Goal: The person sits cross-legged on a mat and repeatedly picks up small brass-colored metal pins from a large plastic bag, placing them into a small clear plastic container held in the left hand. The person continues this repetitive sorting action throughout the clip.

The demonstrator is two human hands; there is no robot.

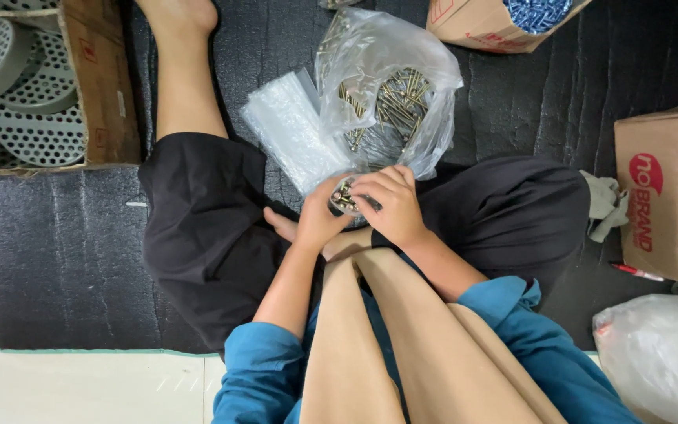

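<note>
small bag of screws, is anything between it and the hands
Nothing visible: both the left hand and the right hand are already closed around the small bag of screws, just below the big open bag of screws.

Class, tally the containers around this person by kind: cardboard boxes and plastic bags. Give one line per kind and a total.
Cardboard boxes: 3 (left, top, right)
Plastic bags: 3 (clear bag of screws, small bag in both hands, white bag at lower right)
Total: 6
</note>
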